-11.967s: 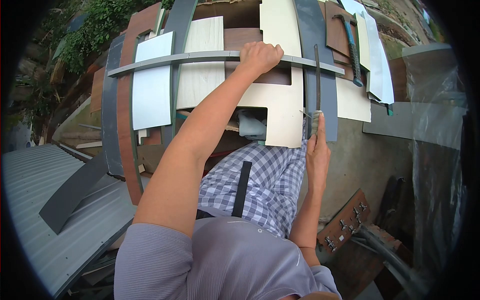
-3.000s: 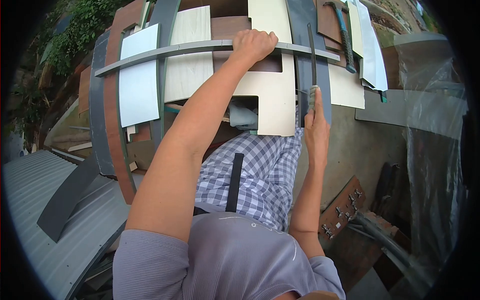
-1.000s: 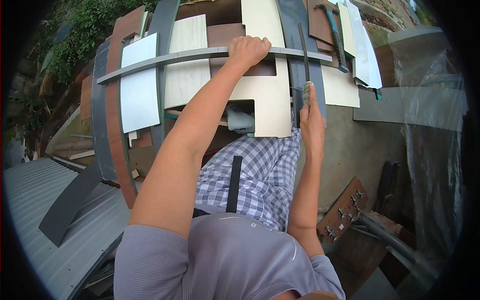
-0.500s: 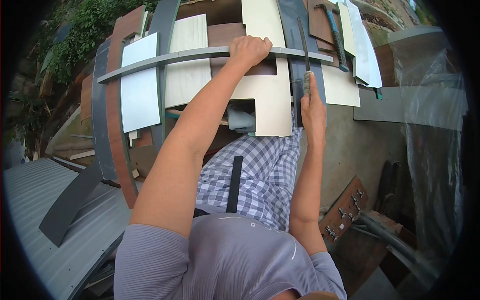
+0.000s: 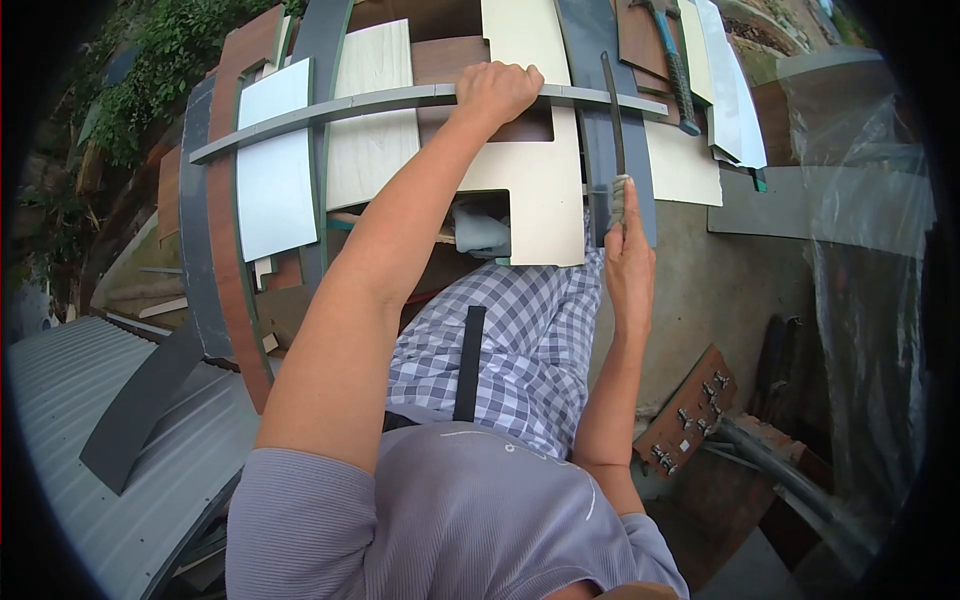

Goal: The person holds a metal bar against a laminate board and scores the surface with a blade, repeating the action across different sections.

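Note:
My left hand [image 5: 497,95] is wrapped round a long grey metal bar [image 5: 390,100], which lies crosswise over several panels. My right hand [image 5: 628,240] holds a thin dark blade [image 5: 615,120] by its pale wrapped handle, the forefinger stretched along it. The blade points away from me and crosses the bar near its right end, above a dark grey panel [image 5: 590,50]. Between the hands lies a cream panel [image 5: 545,200] with a rectangular cut-out.
A hammer [image 5: 675,75] with a blue and black handle rests on panels at the upper right. Corrugated sheeting [image 5: 60,390] is at the left. A brown board with metal fittings [image 5: 680,425] stands at the lower right, beside clear plastic sheeting [image 5: 865,300].
My right hand has moved back toward my body, drawing the blade with it. My left hand stays on the bar, and the view has shifted slightly.

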Demonstrator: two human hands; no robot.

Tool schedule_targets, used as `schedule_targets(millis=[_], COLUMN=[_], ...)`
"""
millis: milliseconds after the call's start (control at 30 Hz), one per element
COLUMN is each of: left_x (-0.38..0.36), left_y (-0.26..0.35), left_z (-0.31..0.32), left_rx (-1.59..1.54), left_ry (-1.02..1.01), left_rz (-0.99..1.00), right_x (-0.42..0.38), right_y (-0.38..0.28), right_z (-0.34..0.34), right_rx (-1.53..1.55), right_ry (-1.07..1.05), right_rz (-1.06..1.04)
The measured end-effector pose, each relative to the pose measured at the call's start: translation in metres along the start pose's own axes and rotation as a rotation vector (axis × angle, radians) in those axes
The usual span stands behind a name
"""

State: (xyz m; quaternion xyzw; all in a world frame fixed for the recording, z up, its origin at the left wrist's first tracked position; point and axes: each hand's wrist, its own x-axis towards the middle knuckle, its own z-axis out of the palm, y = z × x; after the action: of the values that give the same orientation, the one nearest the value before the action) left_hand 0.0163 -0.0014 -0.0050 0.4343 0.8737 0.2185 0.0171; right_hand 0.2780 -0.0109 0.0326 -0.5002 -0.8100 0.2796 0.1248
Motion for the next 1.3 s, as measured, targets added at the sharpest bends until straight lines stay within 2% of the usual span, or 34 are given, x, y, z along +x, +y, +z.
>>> schedule_targets(millis=[200, 300, 400, 500, 600, 733, 800, 833, 900, 1100, 1200, 1233, 1300], left_x=[0.000, -0.001, 0.001, -0.001, -0.002, -0.001, 0.000, -0.001, 0.000, -0.001, -0.002, -0.001, -0.003], left_y=[0.002, 0.001, 0.002, 0.004, 0.004, 0.004, 0.003, 0.002, 0.003, 0.001, 0.001, 0.002, 0.002], left_z=[-0.005, -0.002, -0.005, -0.006, -0.007, -0.005, -0.005, -0.006, -0.005, -0.005, -0.002, -0.002, -0.002], left_rx=[0.022, -0.037, 0.000, 0.004, 0.002, 0.052, 0.030, 0.032, 0.019, 0.023, 0.012, 0.012, 0.025], left_ry=[-0.049, 0.025, -0.061, -0.056, -0.042, -0.054, -0.033, -0.031, -0.034, -0.037, 0.016, 0.022, 0.028], left_rz=[-0.015, 0.008, -0.031, -0.029, -0.024, 0.009, -0.019, -0.025, -0.022, 0.005, 0.016, 0.021, 0.015], right_x=[0.040, 0.018, -0.016, -0.031, -0.012, 0.037, 0.051, 0.049, 0.037, -0.040, -0.037, -0.028, 0.000], right_y=[-0.012, -0.007, 0.013, 0.015, 0.011, -0.013, -0.016, -0.018, -0.017, 0.019, 0.013, 0.012, 0.007], right_z=[0.009, 0.005, 0.005, 0.002, 0.000, 0.002, 0.009, 0.009, 0.005, -0.001, -0.010, -0.008, 0.002], right_rx=[0.035, 0.027, 0.038, 0.072, 0.040, -0.006, 0.044, 0.045, 0.048, 0.033, -0.009, -0.007, -0.009], right_ry=[0.031, -0.004, -0.010, -0.009, 0.010, -0.057, 0.038, 0.034, -0.008, -0.047, -0.096, -0.089, -0.009], right_rz=[-0.108, -0.025, 0.007, 0.029, -0.038, 0.031, -0.134, -0.138, -0.045, 0.051, 0.105, 0.102, -0.036])
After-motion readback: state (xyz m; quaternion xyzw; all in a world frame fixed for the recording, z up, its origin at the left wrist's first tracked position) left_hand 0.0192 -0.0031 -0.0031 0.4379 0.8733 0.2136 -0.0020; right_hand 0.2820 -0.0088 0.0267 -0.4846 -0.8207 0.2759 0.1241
